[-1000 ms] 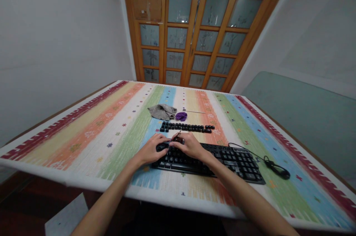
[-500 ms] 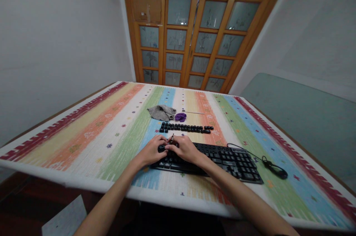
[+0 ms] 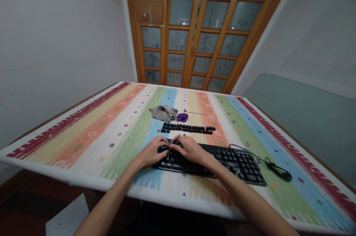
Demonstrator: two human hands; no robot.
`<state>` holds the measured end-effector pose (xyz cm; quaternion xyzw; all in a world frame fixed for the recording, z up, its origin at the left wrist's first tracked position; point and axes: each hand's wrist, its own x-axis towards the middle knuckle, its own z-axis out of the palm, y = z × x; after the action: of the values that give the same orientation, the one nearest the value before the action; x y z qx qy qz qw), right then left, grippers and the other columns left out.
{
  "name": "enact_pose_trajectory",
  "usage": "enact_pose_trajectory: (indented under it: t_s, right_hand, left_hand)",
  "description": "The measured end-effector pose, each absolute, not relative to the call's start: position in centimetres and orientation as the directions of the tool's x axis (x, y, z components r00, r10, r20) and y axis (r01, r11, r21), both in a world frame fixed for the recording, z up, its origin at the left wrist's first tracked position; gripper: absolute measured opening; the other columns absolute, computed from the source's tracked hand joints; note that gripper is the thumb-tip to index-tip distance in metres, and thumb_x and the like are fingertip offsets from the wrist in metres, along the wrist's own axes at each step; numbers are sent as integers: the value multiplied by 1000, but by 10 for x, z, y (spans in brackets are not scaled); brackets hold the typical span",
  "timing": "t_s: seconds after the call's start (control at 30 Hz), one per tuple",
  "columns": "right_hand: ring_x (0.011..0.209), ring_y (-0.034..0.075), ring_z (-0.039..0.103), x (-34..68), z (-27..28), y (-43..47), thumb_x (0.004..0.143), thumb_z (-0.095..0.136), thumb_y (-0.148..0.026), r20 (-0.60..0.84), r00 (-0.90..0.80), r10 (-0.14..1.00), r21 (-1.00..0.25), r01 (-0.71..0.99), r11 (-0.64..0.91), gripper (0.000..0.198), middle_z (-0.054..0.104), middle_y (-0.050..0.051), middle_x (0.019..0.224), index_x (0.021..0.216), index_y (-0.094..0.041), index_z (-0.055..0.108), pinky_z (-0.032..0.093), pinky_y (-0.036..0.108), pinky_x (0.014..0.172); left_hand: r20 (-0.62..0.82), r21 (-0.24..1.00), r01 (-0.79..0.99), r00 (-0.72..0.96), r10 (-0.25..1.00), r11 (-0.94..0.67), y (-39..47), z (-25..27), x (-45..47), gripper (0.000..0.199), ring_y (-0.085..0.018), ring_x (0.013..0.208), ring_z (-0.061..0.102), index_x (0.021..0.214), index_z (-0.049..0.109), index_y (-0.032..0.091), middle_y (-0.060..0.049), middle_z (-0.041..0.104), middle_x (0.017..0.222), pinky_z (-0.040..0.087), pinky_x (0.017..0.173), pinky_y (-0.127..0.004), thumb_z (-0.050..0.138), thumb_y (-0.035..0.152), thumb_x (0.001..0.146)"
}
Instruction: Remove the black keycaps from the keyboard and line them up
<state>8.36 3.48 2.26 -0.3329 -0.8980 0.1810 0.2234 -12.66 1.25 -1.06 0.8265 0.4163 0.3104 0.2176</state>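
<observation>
Grip of two hands, side by side at the left end of one keyboard.
Head view: the right hand pinches one small dark item, too small to name; whether the left hand, close beside it, holds anything I cannot tell. The single black keyboard lies on one striped-cloth desk, its one cable bundled to the right. Beyond it sit loose black keycaps, mostly in two rows, too small to count surely; past those, one gray cloth, one purple cloth and one thin rod.
</observation>
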Motion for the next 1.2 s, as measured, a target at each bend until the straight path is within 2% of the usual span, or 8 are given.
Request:
enact_pose_trajectory:
  t_s: [0.13,0.6,0.87,0.97,1.2]
  right_hand:
    - [75,19,68,81,24,46,93,60,-25,260,-647,717,-566,499,656,16,74,8,83,91,-13,70,47,26,70]
    - [64,16,64,72,23,68,90,62,-26,194,-653,732,-668,459,586,18,70,3,68,81,-13,70,43,22,59]
    - [62,18,67,77,15,76,93,56,-42,123,-646,753,-822,359,442,33,71,5,68,78,-14,65,51,26,62]
    - [65,18,68,81,16,75,92,56,-44,156,-666,729,-821,323,471,32,72,5,73,84,-15,66,52,27,65]
    - [77,18,67,91,29,64,93,58,-34,300,-677,672,-704,318,635,20,73,4,84,91,-16,68,49,28,72]
  left_hand:
    - [312,625,558,463,830,-546,14,-10,-127,17,-22,103,59,96,70,19,-6,65,104,46,96,-36,62,16,82]
    - [300,623,556,479,825,-550,19,-9,-129,10,-23,101,60,92,69,18,-6,69,102,45,95,-36,63,19,85]
    - [287,636,547,487,825,-545,20,-8,-129,9,-22,100,61,91,69,18,-6,70,100,45,95,-36,63,20,85]
    - [286,634,550,487,826,-543,20,-5,-130,10,-21,99,61,93,69,18,-5,70,100,45,93,-35,64,21,85]
    - [299,663,509,491,818,-549,26,2,-127,12,-22,100,63,92,71,19,-5,72,99,44,96,-35,69,25,82]
